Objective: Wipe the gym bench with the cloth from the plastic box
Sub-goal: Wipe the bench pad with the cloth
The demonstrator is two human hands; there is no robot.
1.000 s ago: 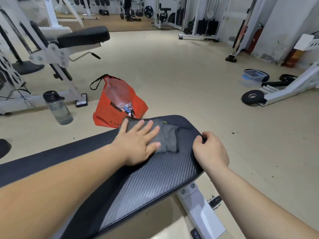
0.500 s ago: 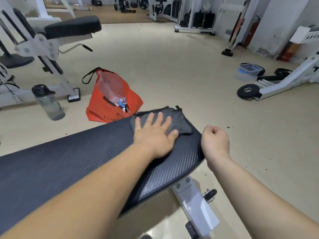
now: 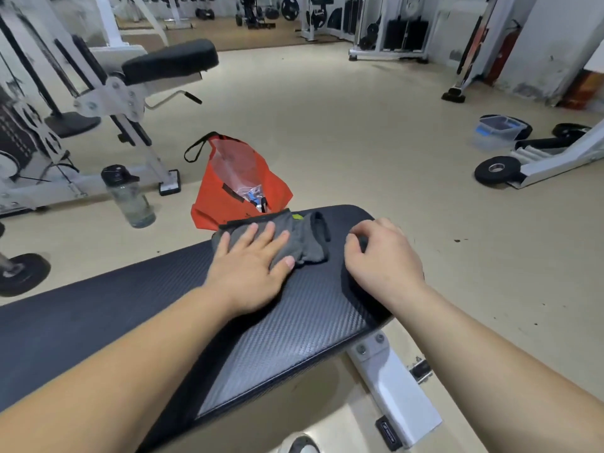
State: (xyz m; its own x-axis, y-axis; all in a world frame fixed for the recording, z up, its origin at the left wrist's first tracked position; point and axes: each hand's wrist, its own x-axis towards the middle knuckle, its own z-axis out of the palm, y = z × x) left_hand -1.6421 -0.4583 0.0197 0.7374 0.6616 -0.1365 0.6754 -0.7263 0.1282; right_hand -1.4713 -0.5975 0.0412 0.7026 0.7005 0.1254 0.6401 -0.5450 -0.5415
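The black gym bench (image 3: 294, 338) runs from lower left to centre right. A grey cloth (image 3: 307, 238) lies bunched on its pad near the far edge. My left hand (image 3: 251, 273) presses flat on the cloth's left part, fingers straight and spread. My right hand (image 3: 382, 256) rests on the pad near the bench's rounded end, just right of the cloth, with its fingers curled under and nothing held. The clear plastic box (image 3: 496, 134) stands on the floor at the far right, holding something blue.
An orange bag (image 3: 235, 188) lies on the floor just behind the bench, with a water bottle (image 3: 127, 197) to its left. A white machine with a black pad (image 3: 170, 62) stands at the back left. A weight plate (image 3: 496, 170) and white frame lie at the right.
My left hand slid the cloth out to the bench's far edge and then back a little to the left. My right hand left the bench's end edge and now sits on top of the pad.
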